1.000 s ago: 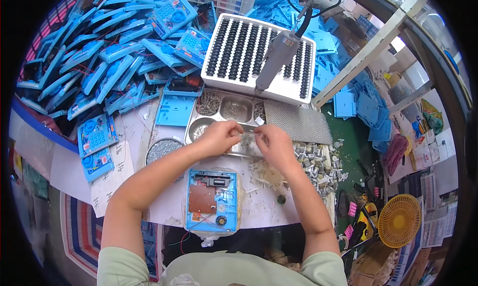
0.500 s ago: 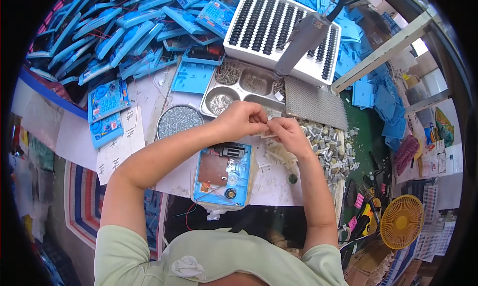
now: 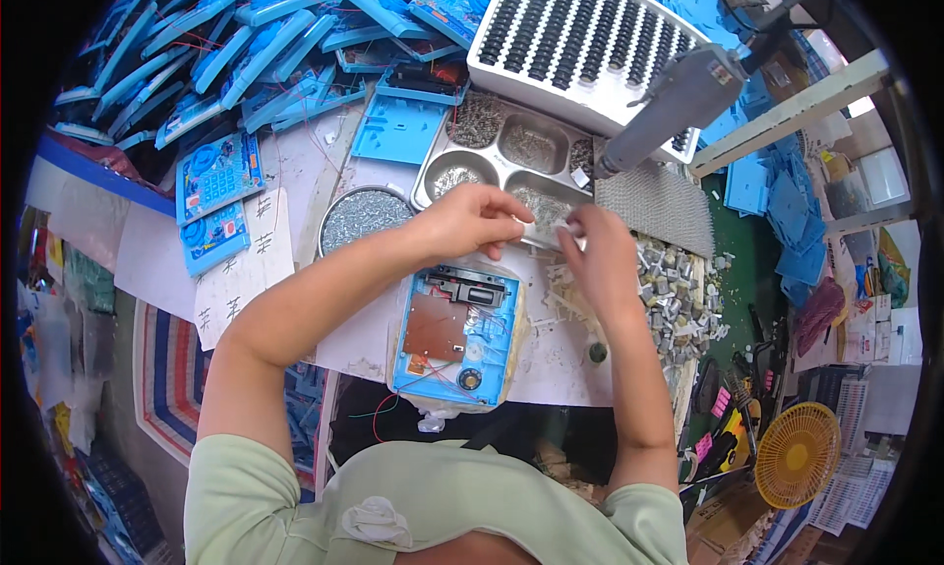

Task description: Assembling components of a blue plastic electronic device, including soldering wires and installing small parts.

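Observation:
Over the front edge of the metal compartment tray [image 3: 495, 162], my left hand [image 3: 474, 221] is held with thumb and forefinger apart, nothing visible between them. Close by on the right, my right hand [image 3: 602, 255] has its thumb and fingers pinched together. A tiny pale piece seems to show at its fingertips, too small to name. The tray's compartments hold small metal parts. In front of me lies an open blue plastic casing [image 3: 503, 354], with a brown circuit board [image 3: 435, 327], a black mechanism [image 3: 470, 288] and thin wires inside; neither hand touches it.
A round tin of small silver parts [image 3: 366, 216] stands left of the tray. Behind are a white box with rows of black parts [image 3: 565, 103] and heaped blue casings [image 3: 256, 59]. An electric screwdriver [image 3: 669, 103] hangs at right, above loose metal pieces [image 3: 678, 299].
My hands were together at the fingertips; now they have drawn apart, the left opening its fingers. The view has shifted slightly, and the hanging screwdriver appears farther right.

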